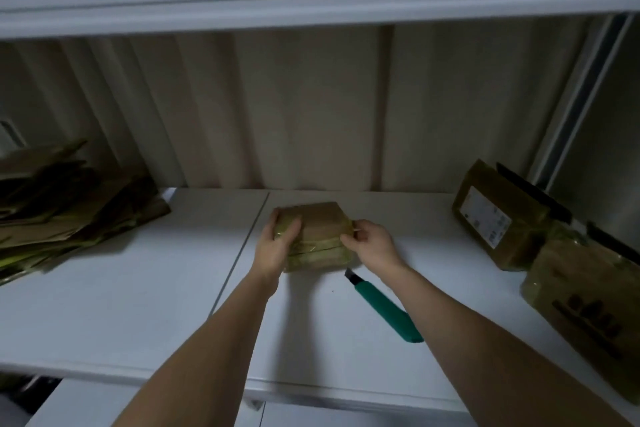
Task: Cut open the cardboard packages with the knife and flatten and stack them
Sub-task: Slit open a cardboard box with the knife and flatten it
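The small taped cardboard package (313, 236) stands at the middle of the white table (138, 288), and both hands hold it. The left hand (277, 246) grips its left side, with the thumb curled over the top edge. The right hand (370, 246) holds its right side at about 3 o'clock, and its fingertips seem to pinch a bit of tape or flap there. The green utility knife (384, 308) lies free on the table at about 5 o'clock from the package, just beside it, with the blade pointing to the box.

I judge that this package is being turned or opened by hand. If the tape is not yet cut through, the next move needs the right hand to take the knife.

At 9 o'clock, well apart, lies the pile of flattened cardboard (69, 204). At 3 o'clock wait two more packages (498, 218), near the right edge. Between them the table gives good room, but the front edge is near.
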